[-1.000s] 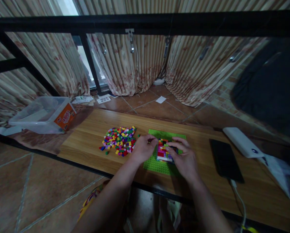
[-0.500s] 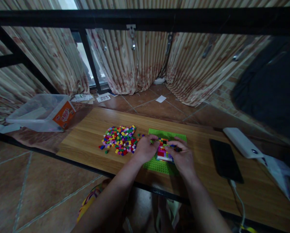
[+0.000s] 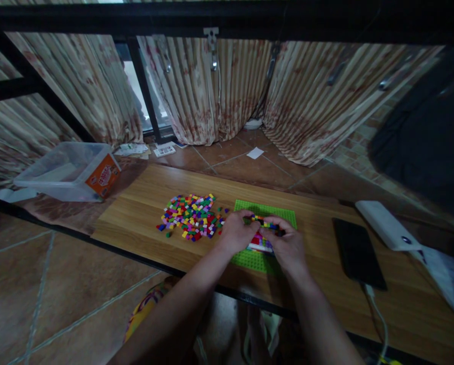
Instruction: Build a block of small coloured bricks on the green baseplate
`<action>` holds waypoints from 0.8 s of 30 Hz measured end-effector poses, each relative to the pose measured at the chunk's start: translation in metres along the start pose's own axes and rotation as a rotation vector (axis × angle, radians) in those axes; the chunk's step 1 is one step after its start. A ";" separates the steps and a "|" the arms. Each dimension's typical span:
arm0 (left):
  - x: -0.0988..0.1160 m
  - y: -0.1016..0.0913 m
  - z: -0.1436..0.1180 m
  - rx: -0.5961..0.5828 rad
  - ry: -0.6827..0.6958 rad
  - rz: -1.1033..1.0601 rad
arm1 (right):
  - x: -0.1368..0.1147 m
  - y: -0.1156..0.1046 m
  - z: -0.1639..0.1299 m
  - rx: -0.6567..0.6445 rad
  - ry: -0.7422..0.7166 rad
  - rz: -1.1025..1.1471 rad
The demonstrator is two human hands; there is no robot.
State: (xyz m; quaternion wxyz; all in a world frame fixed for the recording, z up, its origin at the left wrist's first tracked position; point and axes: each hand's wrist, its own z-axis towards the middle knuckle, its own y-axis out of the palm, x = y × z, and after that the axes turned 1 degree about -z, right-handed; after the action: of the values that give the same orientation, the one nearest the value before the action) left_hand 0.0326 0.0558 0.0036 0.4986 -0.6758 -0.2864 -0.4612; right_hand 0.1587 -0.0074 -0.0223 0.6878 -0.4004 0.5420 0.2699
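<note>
Looking through the head camera: we see one view only, down onto a wooden tabletop (image 3: 143, 203).
Left hand: our left hand (image 3: 237, 234) is curled, its fingertips pinching the left end of the brick strip (image 3: 263, 221).
Right hand: our right hand (image 3: 287, 246) is curled too, gripping the strip's right end and lying over the built block (image 3: 260, 244).
Brick strip: a short multicoloured row, held just above the green baseplate (image 3: 264, 209) near the middle of the tabletop.
Loose bricks: a pile of small bricks (image 3: 190, 217) lies left of the baseplate, just beside our left hand.
Right side: a black phone (image 3: 358, 252) lies flat, with a white power bank (image 3: 384, 224) toward the far right corner.
Left side: a clear plastic tub (image 3: 69, 170) sits off the left edge.
</note>
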 end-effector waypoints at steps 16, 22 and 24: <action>-0.001 -0.003 -0.002 -0.035 0.047 0.009 | -0.005 -0.006 0.002 -0.044 0.159 0.157; 0.003 -0.004 -0.005 -0.038 0.038 0.051 | -0.007 -0.003 0.002 -0.006 0.135 0.033; 0.003 -0.002 -0.006 -0.012 0.010 0.071 | -0.007 -0.002 0.002 0.005 0.114 0.002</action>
State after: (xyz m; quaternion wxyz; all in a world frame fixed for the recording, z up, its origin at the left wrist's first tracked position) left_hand 0.0304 0.0506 0.0071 0.5121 -0.6860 -0.2571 -0.4485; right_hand 0.1597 -0.0069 -0.0150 0.6565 -0.4130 0.5815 0.2457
